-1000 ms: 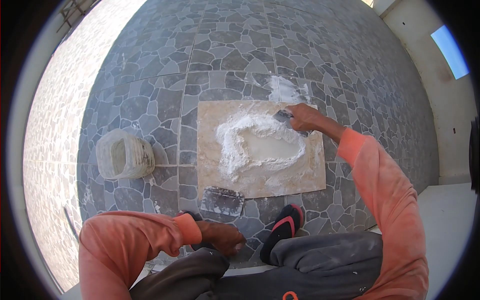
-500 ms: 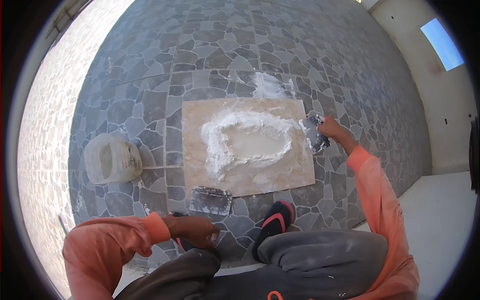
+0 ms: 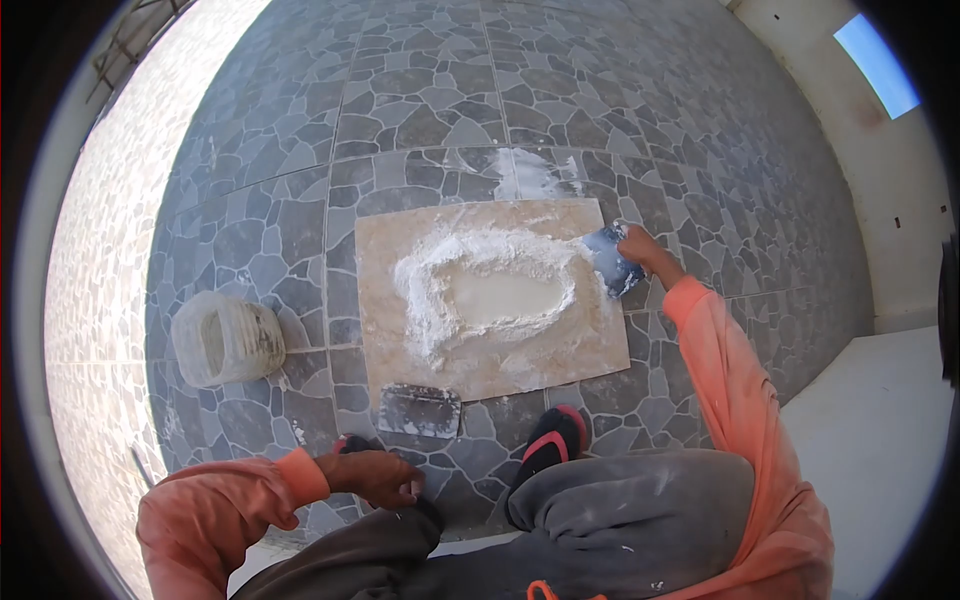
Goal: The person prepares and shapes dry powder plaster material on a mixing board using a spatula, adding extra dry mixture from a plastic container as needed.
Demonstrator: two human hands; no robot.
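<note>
My right hand point(image 3: 645, 250) grips a broad metal putty knife point(image 3: 612, 262), its blade at the right edge of a tan board point(image 3: 585, 378). White powder point(image 3: 430, 265) is heaped in a ring on the board, around a pool of pale liquid point(image 3: 505, 298). Over my knee hangs my left hand point(image 3: 380, 479), its fingers curled in and no tool showing in them. A second flat scraper point(image 3: 420, 410), smeared with white, lies by the board's near left corner.
A cut-open plastic jug point(image 3: 228, 338) stands on the stone-patterned floor point(image 3: 420, 75), left of the board. White smears point(image 3: 535, 173) mark the floor beyond it. My sandalled foot point(image 3: 552, 440) is close to the near edge. A wall point(image 3: 870, 150) rises at right.
My right hand has turned the putty knife, and its blade has come in closer to the powder's right edge. The left hand stays near the knee; the view has shifted slightly.
</note>
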